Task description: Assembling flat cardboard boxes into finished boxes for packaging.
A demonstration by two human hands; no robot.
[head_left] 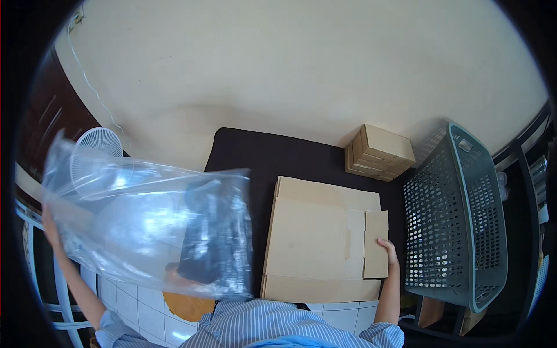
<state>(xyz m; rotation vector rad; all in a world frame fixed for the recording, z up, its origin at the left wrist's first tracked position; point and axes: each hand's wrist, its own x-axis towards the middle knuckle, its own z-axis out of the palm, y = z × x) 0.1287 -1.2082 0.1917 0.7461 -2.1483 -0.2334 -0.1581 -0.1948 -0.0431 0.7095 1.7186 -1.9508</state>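
A large clear plastic bag (pixel 156 226) hangs spread out at the left, held at its far left edge by my left hand (pixel 51 229). Most of that hand's fingers are behind the film. On the dark table lies a flattened cardboard box (pixel 316 238), just right of the bag. A smaller cardboard flap or piece (pixel 376 232) sits over its right side. My right hand (pixel 387 250) grips this piece at its right edge, with a finger or thumb on top and the other fingers hidden underneath.
Several small cardboard boxes (pixel 383 148) are stacked at the table's back right. A tall grey-green plastic basket (pixel 441 232) stands right of the table (pixel 261 151). Behind the bag are a white fan (pixel 98 139) and an orange round seat (pixel 188 306). A pale wall rises behind.
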